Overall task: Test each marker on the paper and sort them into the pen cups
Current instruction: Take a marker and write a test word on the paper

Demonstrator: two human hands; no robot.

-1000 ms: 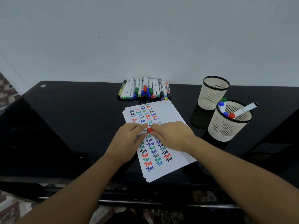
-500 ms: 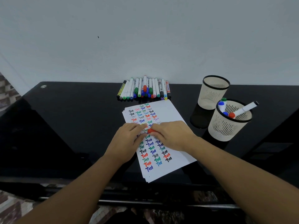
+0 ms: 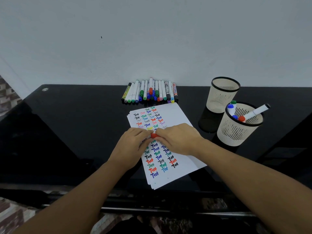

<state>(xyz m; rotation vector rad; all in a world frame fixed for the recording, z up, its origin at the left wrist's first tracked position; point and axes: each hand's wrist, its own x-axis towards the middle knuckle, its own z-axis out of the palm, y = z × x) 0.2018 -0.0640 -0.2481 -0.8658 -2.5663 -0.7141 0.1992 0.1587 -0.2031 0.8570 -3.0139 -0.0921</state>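
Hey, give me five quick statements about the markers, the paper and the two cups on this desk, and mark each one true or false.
1. Both hands, left and right, hold a red-capped marker over the paper. True.
2. The cup farther from the person is full of markers. False: no markers show in it; the markers stand in the nearer cup.
3. A row of markers lies beyond the paper, by the wall. True.
4. The paper is blank. False: it carries rows of the word "Test" in several colours.
5. The nearer cup holds only one marker. False: several caps show in it, blue, green and red.
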